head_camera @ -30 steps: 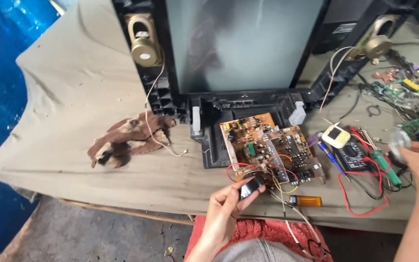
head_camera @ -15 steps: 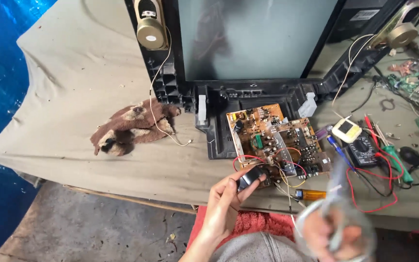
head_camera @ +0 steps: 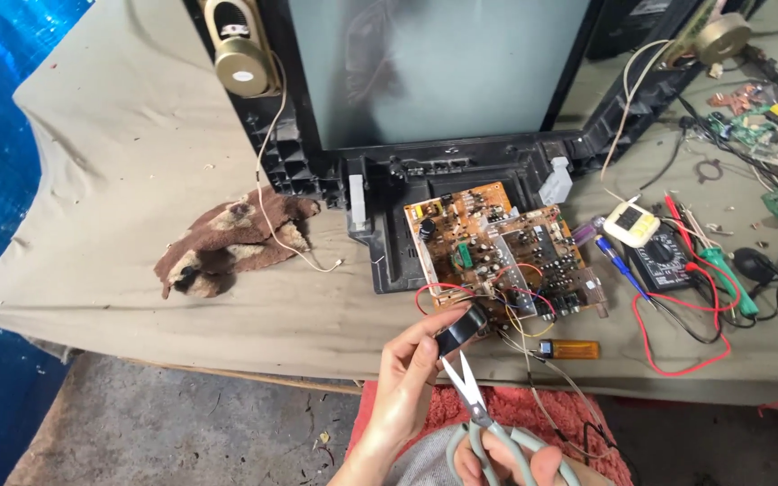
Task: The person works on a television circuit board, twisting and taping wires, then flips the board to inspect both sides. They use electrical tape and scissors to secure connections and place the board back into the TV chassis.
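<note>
Left hand, lower centre of frame: fingers pinched narrow around a small black cylindrical part, held just off the near edge of the table. Red and other thin wires run from the part up to the brown circuit board, which lies just above it, at centre.

Right hand, bottom edge of frame: fingers closed through the grey handles of a pair of scissors. Blades point up, slightly parted, tips touching or just under the black part; exact contact cannot be told.

Surroundings: board rests against the open black television chassis, upper centre. Brown rag at left centre. Orange lighter just right of the held part. Multimeter with red leads and a green-handled screwdriver at right. Gold speaker at upper left.
</note>
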